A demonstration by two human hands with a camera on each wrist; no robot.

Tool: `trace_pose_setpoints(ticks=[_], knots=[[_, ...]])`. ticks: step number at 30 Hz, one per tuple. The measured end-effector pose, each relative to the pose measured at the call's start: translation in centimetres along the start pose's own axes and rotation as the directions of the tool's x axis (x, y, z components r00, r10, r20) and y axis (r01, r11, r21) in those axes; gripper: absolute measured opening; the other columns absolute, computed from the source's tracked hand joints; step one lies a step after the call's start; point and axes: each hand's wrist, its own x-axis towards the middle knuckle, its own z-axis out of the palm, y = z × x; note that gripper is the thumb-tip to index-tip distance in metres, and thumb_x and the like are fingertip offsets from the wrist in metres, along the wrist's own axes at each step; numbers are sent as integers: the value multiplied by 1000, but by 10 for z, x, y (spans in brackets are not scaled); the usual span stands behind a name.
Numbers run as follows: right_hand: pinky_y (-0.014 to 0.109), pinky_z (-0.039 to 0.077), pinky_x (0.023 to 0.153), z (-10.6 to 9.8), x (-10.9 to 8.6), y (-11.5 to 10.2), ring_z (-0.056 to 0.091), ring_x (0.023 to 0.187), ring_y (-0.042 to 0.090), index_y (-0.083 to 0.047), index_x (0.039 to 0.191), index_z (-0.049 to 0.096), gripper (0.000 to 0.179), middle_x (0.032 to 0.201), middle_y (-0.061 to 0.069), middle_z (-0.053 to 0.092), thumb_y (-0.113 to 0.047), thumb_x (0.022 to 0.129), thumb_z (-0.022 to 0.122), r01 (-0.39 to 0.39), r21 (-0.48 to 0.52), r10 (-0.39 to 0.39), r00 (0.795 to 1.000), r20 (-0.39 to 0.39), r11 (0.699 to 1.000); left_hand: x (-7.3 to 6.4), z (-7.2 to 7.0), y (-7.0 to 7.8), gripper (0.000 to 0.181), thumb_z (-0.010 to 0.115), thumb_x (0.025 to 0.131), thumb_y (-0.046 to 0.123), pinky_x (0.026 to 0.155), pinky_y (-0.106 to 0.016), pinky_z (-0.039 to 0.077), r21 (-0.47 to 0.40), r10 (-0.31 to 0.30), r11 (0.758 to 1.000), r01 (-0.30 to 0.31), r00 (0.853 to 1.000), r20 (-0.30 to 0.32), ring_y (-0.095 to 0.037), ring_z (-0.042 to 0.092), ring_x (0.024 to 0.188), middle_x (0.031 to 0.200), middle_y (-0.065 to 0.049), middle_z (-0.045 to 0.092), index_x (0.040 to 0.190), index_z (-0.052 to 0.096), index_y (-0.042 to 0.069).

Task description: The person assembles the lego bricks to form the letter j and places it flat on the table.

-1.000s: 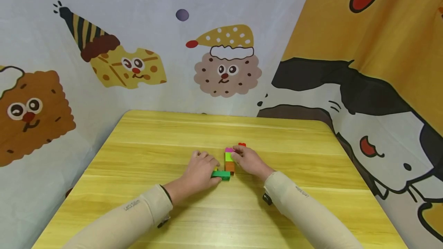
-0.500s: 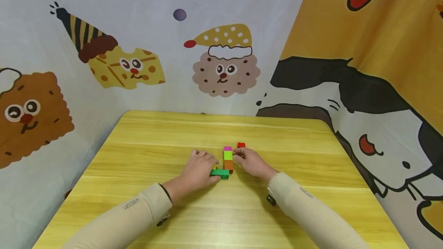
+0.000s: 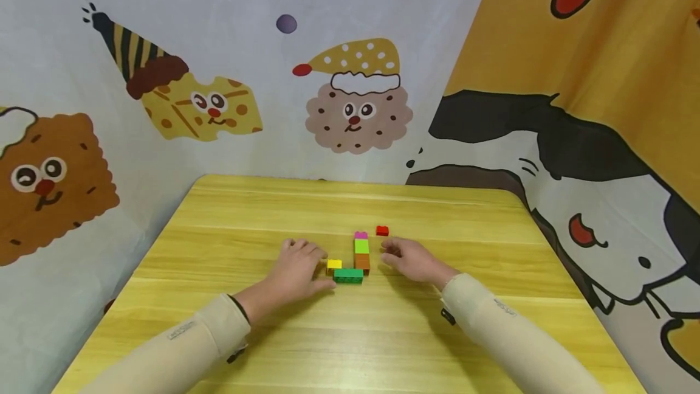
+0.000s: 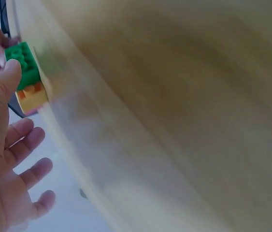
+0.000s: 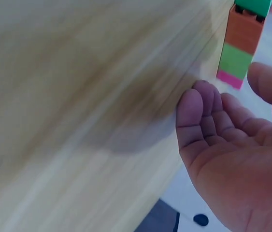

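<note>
A green toy brick [image 3: 348, 276] lies across the near end of a row of joined bricks. Behind its right end run an orange brick [image 3: 362, 262], a lime brick [image 3: 361, 246] and a pink brick [image 3: 361, 235]. A yellow brick [image 3: 334, 264] stands behind its left end. Just left of these my left hand [image 3: 290, 272] is spread with nothing in it; in the left wrist view its thumb overlaps the green brick, and I cannot tell if it touches. To the right of the row, my right hand [image 3: 412, 259] holds nothing, its fingers loosely bent.
A lone red brick [image 3: 382, 231] sits on the wooden table [image 3: 262, 205], beyond my right fingertips. Behind the table hangs a cloth [image 3: 235, 29] printed with cartoon figures.
Both hands have drawn apart from the bricks, the left one leftward and the right one rightward. The yellow and red bricks are now fully in sight. The row stays in place.
</note>
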Motion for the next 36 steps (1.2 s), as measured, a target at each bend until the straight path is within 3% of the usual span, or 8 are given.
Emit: trace_pose_setpoints(ticks=[7, 12, 19, 27, 31, 34, 36], knots=[[53, 55, 106, -21, -6, 20, 66, 125, 30, -6, 149, 59, 47, 137, 13, 70, -33, 110, 62, -19, -100, 20, 1000, 12, 995, -13, 0, -17, 64, 80, 90, 62, 113, -65, 44, -62, -78, 995, 83, 995, 68, -36, 63, 129, 134, -11, 71, 125, 72, 9], [53, 56, 102, -26, 1, 28, 69, 118, 27, -15, 162, 44, 57, 135, 16, 70, -32, 110, 61, -49, -81, 49, 999, -8, 996, -15, 1, -20, 61, 81, 90, 59, 107, -62, 51, -55, -87, 994, 92, 992, 88, -36, 64, 124, 129, -11, 70, 122, 72, 8], [56, 54, 108, -16, 13, 16, 70, 119, 29, -15, 164, 41, 54, 133, 19, 72, -23, 112, 55, 38, -203, -45, 999, -30, 978, -13, -1, -17, 55, 82, 90, 56, 103, -61, 54, -56, -72, 995, 78, 992, 101, -36, 65, 119, 126, -12, 70, 115, 73, 8], [58, 47, 118, -8, 21, 13, 61, 139, 41, -8, 161, 45, 49, 148, 23, 65, -22, 114, 50, 39, -273, -51, 998, -38, 961, -14, 0, -15, 55, 81, 91, 55, 100, -58, 55, -60, -61, 996, 67, 993, 98, -33, 65, 116, 124, -11, 69, 117, 73, 7], [57, 51, 114, -8, 28, 10, 67, 131, 38, -8, 159, 47, 46, 146, 22, 66, -22, 115, 49, 52, -268, -64, 997, -38, 962, -14, 0, -16, 56, 81, 91, 56, 100, -59, 55, -56, -64, 996, 69, 994, 92, -33, 65, 116, 124, -11, 69, 117, 72, 7], [53, 56, 105, -8, 34, 6, 72, 111, 35, -11, 159, 48, 46, 147, 21, 66, -23, 115, 49, 47, -238, -54, 998, -25, 970, -14, 1, -16, 57, 81, 91, 56, 102, -59, 55, -49, -71, 996, 75, 993, 93, -34, 65, 118, 126, -11, 69, 118, 72, 7], [52, 55, 107, -7, 39, 3, 70, 115, 34, -14, 160, 48, 46, 154, 18, 61, -23, 116, 48, 29, -221, -33, 999, -15, 975, -13, 2, -16, 58, 80, 91, 57, 102, -59, 55, -46, -73, 996, 77, 993, 94, -34, 65, 119, 127, -11, 69, 119, 72, 7]])
